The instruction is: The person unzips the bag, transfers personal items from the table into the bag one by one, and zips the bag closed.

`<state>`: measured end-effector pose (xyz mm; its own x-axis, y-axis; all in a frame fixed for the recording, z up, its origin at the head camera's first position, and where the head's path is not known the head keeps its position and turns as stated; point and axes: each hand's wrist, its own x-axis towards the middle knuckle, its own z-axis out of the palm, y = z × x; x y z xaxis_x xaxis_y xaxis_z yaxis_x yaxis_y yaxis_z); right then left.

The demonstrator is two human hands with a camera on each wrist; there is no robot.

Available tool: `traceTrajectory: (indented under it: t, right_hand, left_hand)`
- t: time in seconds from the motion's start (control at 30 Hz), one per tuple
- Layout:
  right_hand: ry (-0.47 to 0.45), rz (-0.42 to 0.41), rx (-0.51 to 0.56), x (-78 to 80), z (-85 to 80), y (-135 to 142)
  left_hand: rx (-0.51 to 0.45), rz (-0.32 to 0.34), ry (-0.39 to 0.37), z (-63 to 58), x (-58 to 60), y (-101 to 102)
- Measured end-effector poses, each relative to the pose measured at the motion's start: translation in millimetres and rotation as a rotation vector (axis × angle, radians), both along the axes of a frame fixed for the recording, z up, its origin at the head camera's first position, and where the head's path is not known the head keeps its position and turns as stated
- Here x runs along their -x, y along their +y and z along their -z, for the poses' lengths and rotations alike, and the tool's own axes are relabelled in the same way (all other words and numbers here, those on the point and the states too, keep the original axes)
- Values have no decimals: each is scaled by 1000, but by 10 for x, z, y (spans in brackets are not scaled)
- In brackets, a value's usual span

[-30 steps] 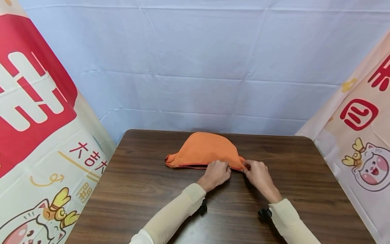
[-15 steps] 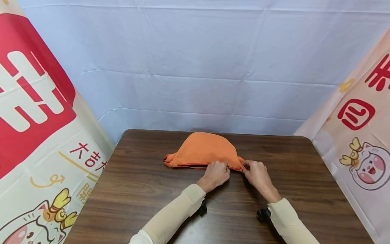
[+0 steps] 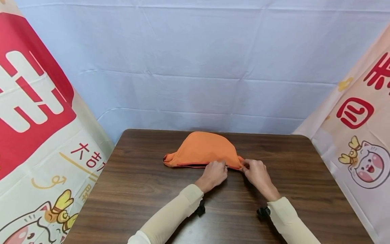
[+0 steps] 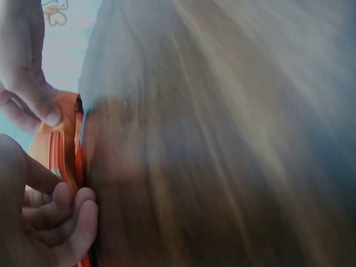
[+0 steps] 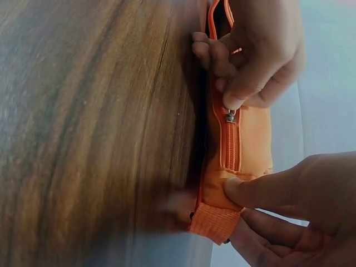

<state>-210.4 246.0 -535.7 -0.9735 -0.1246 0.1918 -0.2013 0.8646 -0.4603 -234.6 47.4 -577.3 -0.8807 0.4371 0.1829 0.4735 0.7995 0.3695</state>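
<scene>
An orange waist bag point(image 3: 207, 149) lies near the table's far edge, its zipped side facing the person. The zip gapes as a dark slit point(image 3: 193, 166) on the left, and its teeth are joined towards the right end. My left hand point(image 3: 214, 174) pinches the small metal zipper pull point(image 5: 230, 115) between thumb and curled fingers. With thumb and fingers, my right hand point(image 3: 257, 174) grips the bag's right end, beside the ribbed orange webbing point(image 5: 216, 221). In the left wrist view, both hands overlap parts of the bag's edge point(image 4: 68, 142).
The brown wood-grain table point(image 3: 146, 203) extends around the bag. A pale blue cloth point(image 3: 189, 67) hangs behind it. Printed cloths hang on the left point(image 3: 91, 189) and right point(image 3: 329, 135). Dark wrist cameras point(image 3: 263, 212) sit under the cream sleeves point(image 3: 173, 213).
The head view has shifted slightly. Both hands keep their holds on the bag and the zipper pull, and the slit looks the same.
</scene>
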Motion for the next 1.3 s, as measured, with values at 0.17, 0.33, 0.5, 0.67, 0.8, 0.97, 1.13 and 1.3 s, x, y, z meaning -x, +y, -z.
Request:
traceTrajectory:
  t: [0.17, 0.33, 0.5, 0.67, 0.8, 0.97, 1.13, 1.3]
  right_hand:
    - [4, 5, -1, -7, -11, 3]
    - [-14, 0, 2, -7, -20, 0]
    - [-11, -4, 2, -12, -23, 1]
    - [-8, -13, -4, -11, -27, -12]
    - [-18, -28, -27, 4, -29, -35]
    - [-34, -49, -37, 13, -24, -38]
    - [-52, -81, -35, 12, -36, -34]
    - [-68, -106, -32, 19, -63, -25]
  left_hand:
    - [-16, 9, 101, 24, 13, -81]
    - [-40, 28, 175, 45, 7, -128]
    - [-27, 30, 211, 35, 13, -122]
    - [-26, 33, 252, 25, 8, -114]
    - [-46, 32, 274, 49, -4, -112]
    - [-55, 23, 303, 79, -9, -95]
    - [-36, 1, 296, 97, -6, -71]
    - [-11, -35, 272, 91, -10, -40]
